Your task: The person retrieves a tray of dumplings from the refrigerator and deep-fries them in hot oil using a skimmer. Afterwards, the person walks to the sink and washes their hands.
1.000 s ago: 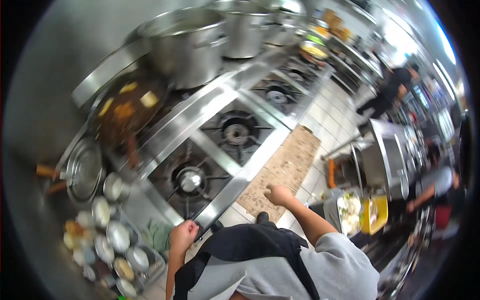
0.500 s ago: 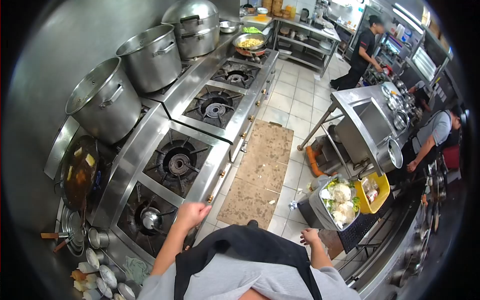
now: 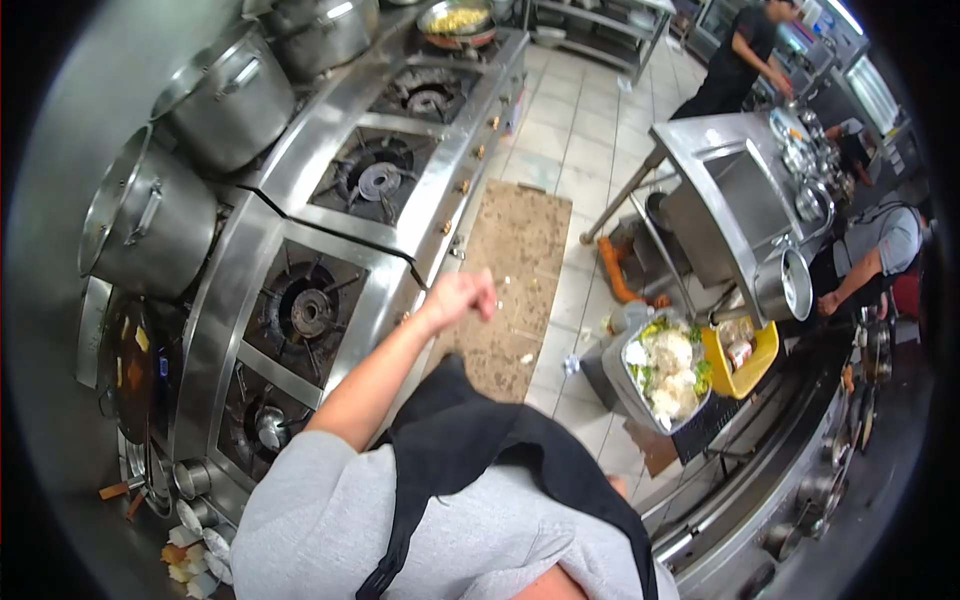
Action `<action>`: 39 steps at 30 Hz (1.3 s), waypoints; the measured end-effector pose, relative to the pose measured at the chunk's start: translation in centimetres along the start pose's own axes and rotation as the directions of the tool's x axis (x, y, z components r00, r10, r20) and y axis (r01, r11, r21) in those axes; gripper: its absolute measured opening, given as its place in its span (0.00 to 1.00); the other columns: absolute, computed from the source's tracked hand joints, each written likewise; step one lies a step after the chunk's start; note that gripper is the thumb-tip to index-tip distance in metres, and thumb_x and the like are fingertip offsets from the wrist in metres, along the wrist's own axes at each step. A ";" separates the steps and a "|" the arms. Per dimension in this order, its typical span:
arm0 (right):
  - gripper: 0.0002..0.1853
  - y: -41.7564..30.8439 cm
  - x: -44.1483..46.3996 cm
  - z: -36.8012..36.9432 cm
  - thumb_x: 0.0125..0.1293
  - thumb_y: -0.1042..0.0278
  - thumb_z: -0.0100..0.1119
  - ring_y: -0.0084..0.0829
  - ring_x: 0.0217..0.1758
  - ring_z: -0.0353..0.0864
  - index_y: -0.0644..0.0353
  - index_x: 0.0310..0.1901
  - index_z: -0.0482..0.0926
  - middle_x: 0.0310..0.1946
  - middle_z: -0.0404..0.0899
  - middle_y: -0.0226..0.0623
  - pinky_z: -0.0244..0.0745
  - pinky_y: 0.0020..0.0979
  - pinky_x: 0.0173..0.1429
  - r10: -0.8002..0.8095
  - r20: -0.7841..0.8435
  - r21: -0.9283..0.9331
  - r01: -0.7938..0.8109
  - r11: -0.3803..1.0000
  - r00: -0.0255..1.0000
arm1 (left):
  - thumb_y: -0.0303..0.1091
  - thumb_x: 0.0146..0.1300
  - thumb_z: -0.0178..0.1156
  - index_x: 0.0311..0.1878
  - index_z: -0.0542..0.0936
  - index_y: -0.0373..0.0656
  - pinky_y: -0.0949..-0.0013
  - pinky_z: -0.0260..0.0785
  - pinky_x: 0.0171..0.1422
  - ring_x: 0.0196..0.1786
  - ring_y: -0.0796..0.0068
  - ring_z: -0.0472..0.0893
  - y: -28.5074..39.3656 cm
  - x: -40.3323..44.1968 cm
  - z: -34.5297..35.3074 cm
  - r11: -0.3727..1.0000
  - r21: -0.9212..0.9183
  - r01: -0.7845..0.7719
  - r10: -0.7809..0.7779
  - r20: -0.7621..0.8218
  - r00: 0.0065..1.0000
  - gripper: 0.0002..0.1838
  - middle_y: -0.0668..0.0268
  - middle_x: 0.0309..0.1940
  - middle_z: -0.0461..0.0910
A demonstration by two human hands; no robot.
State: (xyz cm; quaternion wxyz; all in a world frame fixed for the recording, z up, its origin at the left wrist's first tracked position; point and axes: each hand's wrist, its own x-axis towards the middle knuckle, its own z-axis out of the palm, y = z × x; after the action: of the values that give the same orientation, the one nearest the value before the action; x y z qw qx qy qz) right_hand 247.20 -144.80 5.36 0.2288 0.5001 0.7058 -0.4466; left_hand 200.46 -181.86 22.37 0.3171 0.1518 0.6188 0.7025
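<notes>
My left hand [image 3: 462, 298] is raised over the brown floor mat [image 3: 515, 235], just right of the stove's front edge, with its fingers curled in. Whether those fingers hold anything is too small to tell. Only a sliver of my right hand [image 3: 618, 486] shows beside the black apron [image 3: 500, 425]; its fingers are hidden. The steel stove [image 3: 240, 290] runs along the left, and a small metal ladle or bowl [image 3: 271, 427] rests on its nearest burner.
Large pots [image 3: 150, 215] and a dark oily wok [image 3: 132, 370] line the left. A bin of vegetable scraps [image 3: 665, 375], a yellow tub [image 3: 742, 360] and a steel sink table [image 3: 705, 180] stand right. Two co-workers [image 3: 740, 60] [image 3: 875, 250] are beyond.
My left hand has moved forward and away from the stove edge. My right hand has drawn back beside the apron. The view has shifted forward along the floor, with the bin and sink now nearer.
</notes>
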 end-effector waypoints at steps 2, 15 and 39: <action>0.13 3.7 4.7 1.3 0.61 0.65 0.61 0.27 0.27 0.82 0.67 0.41 0.83 0.24 0.83 0.39 0.76 0.30 0.32 0.072 -0.004 0.007 -0.072 0.997 0.997 | 0.62 0.78 0.32 0.58 0.77 0.37 0.65 0.74 0.58 0.52 0.66 0.84 3.3 2.6 -0.4 0.932 -0.357 0.066 -0.066 0.013 0.998 0.37 0.55 0.51 0.83; 0.15 -26.1 10.6 -3.3 0.67 0.63 0.57 0.32 0.20 0.84 0.61 0.50 0.81 0.28 0.82 0.36 0.74 0.33 0.22 0.089 -0.066 0.110 -0.082 0.991 0.994 | 0.39 0.73 0.57 0.42 0.80 0.41 0.76 0.73 0.35 0.27 0.82 0.79 2.6 20.2 -10.2 0.969 -0.124 0.215 -0.218 -0.016 0.976 0.11 0.67 0.30 0.82; 0.25 -58.8 28.9 -38.0 0.71 0.61 0.57 0.27 0.40 0.83 0.66 0.64 0.69 0.52 0.79 0.39 0.77 0.29 0.35 0.177 -0.792 0.572 0.610 0.548 0.584 | 0.48 0.74 0.57 0.22 0.69 0.49 0.76 0.52 0.22 0.17 0.85 0.61 13.4 53.6 -3.7 0.957 0.264 0.120 -0.122 -0.007 0.992 0.23 0.75 0.14 0.64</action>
State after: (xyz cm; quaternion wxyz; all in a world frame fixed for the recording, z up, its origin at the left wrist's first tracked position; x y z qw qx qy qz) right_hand 186.97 -103.57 25.60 -0.4209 0.5805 0.5075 -0.4778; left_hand 154.37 -151.25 25.04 0.3395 0.1579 0.7134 0.5924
